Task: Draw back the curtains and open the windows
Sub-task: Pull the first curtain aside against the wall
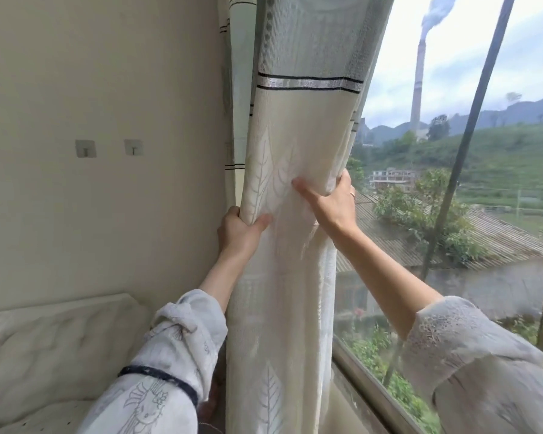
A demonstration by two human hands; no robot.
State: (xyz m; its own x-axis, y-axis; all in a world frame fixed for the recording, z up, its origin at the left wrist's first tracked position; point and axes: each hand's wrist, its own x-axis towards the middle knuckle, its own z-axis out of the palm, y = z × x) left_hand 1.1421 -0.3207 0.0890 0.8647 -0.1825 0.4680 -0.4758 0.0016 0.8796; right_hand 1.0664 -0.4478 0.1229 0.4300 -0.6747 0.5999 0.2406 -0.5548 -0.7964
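We gather the curtain [295,145] beside the window [452,183].
Our left hand [239,230] clutches its left edge; our right hand [329,198] grips the bunch.

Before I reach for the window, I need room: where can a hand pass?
Free: the glass between the curtain and the dark bar. Crowded: the corner where the left hand and right hand bunch the curtain against the wall.
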